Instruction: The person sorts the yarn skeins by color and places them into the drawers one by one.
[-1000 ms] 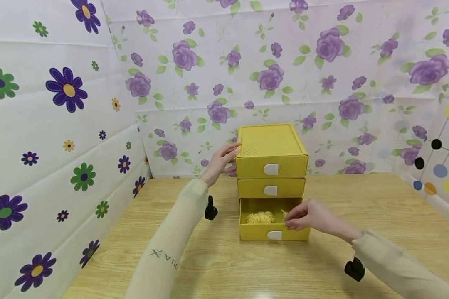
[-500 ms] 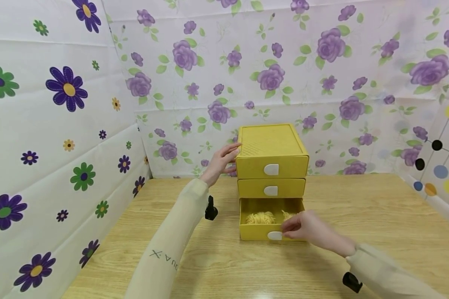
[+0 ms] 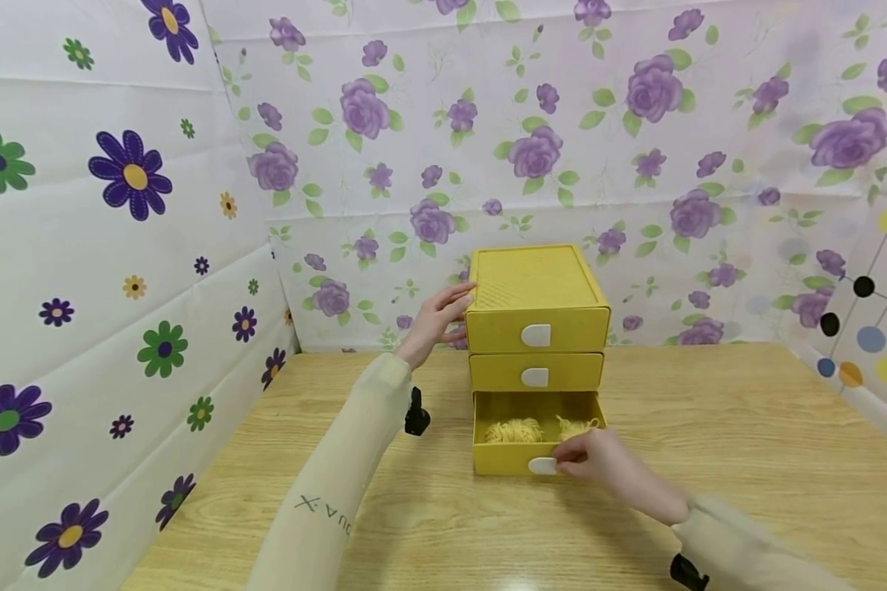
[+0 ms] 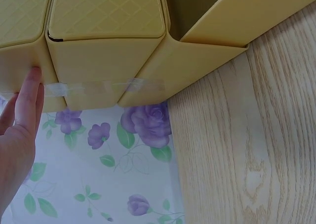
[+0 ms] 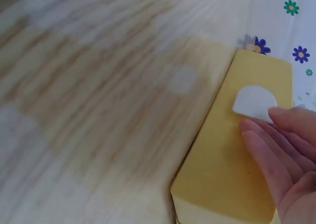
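A yellow drawer unit (image 3: 535,279) stands on the table, its bottom drawer (image 3: 503,460) pulled out. Inside the drawer lie a bundle of yellow yarn (image 3: 514,431) on the left and a second yellow bundle (image 3: 575,427) on the right, partly hidden by the right hand. My right hand (image 3: 606,461) is at the drawer's front; in the right wrist view its thumb touches the edge of the white handle tab (image 5: 254,101) and its fingers lie against the front just beside it. With extended fingers, my left hand (image 3: 436,324) rests against the unit's left side near the top.
The two upper drawers (image 3: 495,372) are closed. The wooden table (image 3: 384,525) spreads around the unit, with floral cloth (image 3: 384,164) hanging behind and a flower-patterned cloth (image 3: 118,287) at the left.
My right hand has moved from over the drawer's right side, at the yarn, down and left to the front by the handle tab. The left hand stays put.
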Demonstrator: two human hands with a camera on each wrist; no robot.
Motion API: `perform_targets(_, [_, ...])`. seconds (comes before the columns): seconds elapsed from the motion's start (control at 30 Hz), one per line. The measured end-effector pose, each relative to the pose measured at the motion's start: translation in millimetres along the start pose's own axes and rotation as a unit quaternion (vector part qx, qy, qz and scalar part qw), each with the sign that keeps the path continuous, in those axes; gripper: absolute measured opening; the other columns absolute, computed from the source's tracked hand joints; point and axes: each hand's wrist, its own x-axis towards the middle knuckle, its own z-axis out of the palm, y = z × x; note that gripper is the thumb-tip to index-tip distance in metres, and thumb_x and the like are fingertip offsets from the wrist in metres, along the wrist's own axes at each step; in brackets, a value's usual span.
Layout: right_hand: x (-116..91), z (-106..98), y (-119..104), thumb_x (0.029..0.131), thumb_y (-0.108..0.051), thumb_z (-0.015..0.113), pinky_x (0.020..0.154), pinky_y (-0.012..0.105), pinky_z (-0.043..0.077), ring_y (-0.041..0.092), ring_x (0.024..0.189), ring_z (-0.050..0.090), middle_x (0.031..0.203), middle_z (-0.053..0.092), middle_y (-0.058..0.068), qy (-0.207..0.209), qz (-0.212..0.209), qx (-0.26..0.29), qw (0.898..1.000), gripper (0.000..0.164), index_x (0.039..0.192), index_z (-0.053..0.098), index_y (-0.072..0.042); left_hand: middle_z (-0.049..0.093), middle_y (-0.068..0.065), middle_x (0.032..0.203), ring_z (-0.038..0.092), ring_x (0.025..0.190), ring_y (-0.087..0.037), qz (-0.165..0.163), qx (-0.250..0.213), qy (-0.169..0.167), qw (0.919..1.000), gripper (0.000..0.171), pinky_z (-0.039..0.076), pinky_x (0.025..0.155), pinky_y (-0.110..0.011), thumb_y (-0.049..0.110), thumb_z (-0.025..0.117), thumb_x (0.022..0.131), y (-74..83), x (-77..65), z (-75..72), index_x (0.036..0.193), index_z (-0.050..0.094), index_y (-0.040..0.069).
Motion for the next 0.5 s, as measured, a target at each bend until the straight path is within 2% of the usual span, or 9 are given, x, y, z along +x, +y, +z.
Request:
perform_targets(0.17, [0.9, 2.2, 2.2, 0.078, 0.001, 0.069, 0.052, 0.022, 0.047, 0.007, 0.063, 0.058, 0.075, 0.065, 0.003, 0.032, -0.002, -0.011, 0.999, 0.006, 0.083, 0.071, -0.002, 0.047, -0.005, 0.123, 0.048, 0.098, -0.027, 0.000, 0.000, -0.003, 1.0000, 0.041, 0.048, 0.077, -0.040, 0.032, 0.052, 0.093, 0.3, -0.3, 0.1, 0.132, 0.049, 0.021])
perform_targets(0.37, [2.9, 3.6, 5.0, 0.080, -0.002, 0.068, 0.053, 0.022, 0.048, 0.007, 0.065, 0.059, 0.077, 0.065, 0.001, 0.043, 0.013, -0.001, 0.999, 0.006, 0.083, 0.071, -0.005, 0.047, -0.005, 0.122, 0.048, 0.099, -0.026, -0.001, -0.002, -0.005, 1.0000, 0.041, 0.048, 0.077, -0.040, 0.031, 0.052, 0.093, 0.2, -0.2, 0.0, 0.132, 0.049, 0.020])
perform_targets(0.5, [6.4, 6.0, 7.6, 0.078, 0.001, 0.068, 0.053, 0.022, 0.048, 0.006, 0.063, 0.058, 0.075, 0.065, -0.001, 0.061, 0.021, -0.010, 0.998, 0.008, 0.081, 0.072, -0.006, 0.045, -0.009, 0.125, 0.046, 0.100, -0.027, -0.004, -0.011, -0.018, 0.9998, 0.042, 0.047, 0.080, -0.042, 0.026, 0.049, 0.095, 11.3, -6.8, 1.5, 0.135, 0.045, 0.014])
